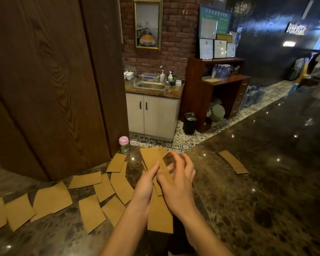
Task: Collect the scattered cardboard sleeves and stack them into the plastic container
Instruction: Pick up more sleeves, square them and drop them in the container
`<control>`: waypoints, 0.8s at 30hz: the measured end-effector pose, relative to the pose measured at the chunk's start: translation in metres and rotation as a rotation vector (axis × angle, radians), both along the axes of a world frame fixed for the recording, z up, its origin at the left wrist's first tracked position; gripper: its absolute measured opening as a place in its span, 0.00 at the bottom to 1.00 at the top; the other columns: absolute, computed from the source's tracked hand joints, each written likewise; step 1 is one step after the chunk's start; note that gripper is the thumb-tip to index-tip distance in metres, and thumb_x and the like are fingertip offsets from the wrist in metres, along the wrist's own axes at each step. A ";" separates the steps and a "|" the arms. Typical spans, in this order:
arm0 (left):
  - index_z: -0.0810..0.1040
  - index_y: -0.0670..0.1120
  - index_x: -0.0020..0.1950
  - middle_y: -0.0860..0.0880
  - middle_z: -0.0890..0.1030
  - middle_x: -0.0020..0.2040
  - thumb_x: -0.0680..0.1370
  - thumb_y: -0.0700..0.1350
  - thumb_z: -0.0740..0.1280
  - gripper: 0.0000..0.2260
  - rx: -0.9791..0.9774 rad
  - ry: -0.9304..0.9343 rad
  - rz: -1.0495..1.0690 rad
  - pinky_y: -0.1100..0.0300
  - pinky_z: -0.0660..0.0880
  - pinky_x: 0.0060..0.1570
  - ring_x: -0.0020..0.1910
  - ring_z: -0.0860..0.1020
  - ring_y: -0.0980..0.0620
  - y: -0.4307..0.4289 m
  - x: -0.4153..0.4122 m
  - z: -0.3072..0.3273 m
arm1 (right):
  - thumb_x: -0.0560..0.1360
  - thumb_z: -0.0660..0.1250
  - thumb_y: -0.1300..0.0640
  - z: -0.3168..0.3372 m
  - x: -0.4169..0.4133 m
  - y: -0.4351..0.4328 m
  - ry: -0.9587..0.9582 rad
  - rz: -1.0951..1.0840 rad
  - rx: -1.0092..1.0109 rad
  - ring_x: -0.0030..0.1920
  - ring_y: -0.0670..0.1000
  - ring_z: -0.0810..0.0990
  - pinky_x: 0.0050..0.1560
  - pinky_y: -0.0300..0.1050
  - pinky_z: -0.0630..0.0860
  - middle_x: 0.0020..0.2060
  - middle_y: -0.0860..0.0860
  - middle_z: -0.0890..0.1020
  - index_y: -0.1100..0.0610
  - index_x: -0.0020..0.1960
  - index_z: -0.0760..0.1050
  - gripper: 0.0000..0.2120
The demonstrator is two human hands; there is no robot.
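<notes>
Left hand point(146, 183) grasps a bunch of cardboard sleeves point(151, 157); right hand point(175, 183) fingers point(181, 161) spread loose against it; more sleeves point(52, 197) litter the desk point(248, 200).

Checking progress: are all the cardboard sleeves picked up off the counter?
No, many cardboard sleeves lie scattered on the counter beside the left hand.

Before you lies a dark marble counter point(248, 182) bearing a pink-lidded jar point(124, 145) beside a wooden panel point(50, 89). Beyond, note a steel sink point(151, 86) above white cabinets point(151, 117), and a black bin point(190, 123).
</notes>
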State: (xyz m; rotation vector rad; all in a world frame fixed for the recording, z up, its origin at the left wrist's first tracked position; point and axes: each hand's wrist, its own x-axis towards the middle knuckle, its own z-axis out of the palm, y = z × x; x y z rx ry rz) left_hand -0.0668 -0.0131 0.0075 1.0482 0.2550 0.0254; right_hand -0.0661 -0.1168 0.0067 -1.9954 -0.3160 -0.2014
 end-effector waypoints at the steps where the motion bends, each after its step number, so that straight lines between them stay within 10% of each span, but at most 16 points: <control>1: 0.78 0.44 0.66 0.47 0.86 0.58 0.84 0.44 0.60 0.13 0.002 0.017 0.054 0.66 0.80 0.46 0.57 0.83 0.52 0.003 0.001 0.002 | 0.78 0.70 0.46 0.004 -0.007 -0.004 -0.047 0.025 0.043 0.68 0.28 0.58 0.66 0.27 0.63 0.75 0.39 0.57 0.43 0.74 0.68 0.26; 4: 0.78 0.44 0.66 0.43 0.79 0.66 0.82 0.44 0.64 0.13 -0.098 0.078 0.082 0.57 0.75 0.61 0.63 0.79 0.47 0.013 0.007 0.007 | 0.71 0.75 0.36 0.008 -0.033 -0.026 -0.141 0.310 -0.050 0.75 0.33 0.63 0.74 0.36 0.64 0.76 0.35 0.66 0.41 0.67 0.73 0.28; 7: 0.82 0.42 0.50 0.40 0.84 0.40 0.83 0.39 0.57 0.13 -0.317 0.038 0.075 0.54 0.81 0.39 0.37 0.84 0.44 0.013 0.000 0.013 | 0.65 0.75 0.28 -0.004 -0.052 -0.044 -0.405 0.437 -0.313 0.81 0.42 0.61 0.79 0.49 0.56 0.75 0.36 0.72 0.44 0.65 0.78 0.33; 10: 0.75 0.48 0.57 0.38 0.81 0.42 0.81 0.39 0.59 0.09 -0.559 -0.004 0.023 0.49 0.77 0.40 0.37 0.81 0.41 0.002 -0.014 0.017 | 0.72 0.77 0.39 -0.012 -0.045 -0.053 -0.591 0.342 -0.241 0.74 0.44 0.72 0.70 0.62 0.74 0.66 0.45 0.81 0.49 0.57 0.82 0.19; 16: 0.76 0.50 0.61 0.38 0.81 0.47 0.80 0.38 0.60 0.13 -0.626 0.028 0.040 0.51 0.79 0.39 0.38 0.79 0.43 -0.010 -0.021 0.022 | 0.62 0.76 0.29 0.010 -0.044 -0.073 -0.519 0.513 -0.346 0.81 0.52 0.60 0.78 0.59 0.62 0.79 0.48 0.66 0.47 0.67 0.77 0.39; 24: 0.76 0.48 0.54 0.38 0.82 0.44 0.75 0.37 0.63 0.10 -0.689 0.072 0.039 0.55 0.81 0.35 0.34 0.82 0.43 -0.012 -0.026 0.021 | 0.81 0.49 0.30 -0.005 -0.049 -0.070 -0.499 0.461 -0.292 0.79 0.51 0.66 0.77 0.55 0.63 0.75 0.51 0.73 0.49 0.70 0.79 0.33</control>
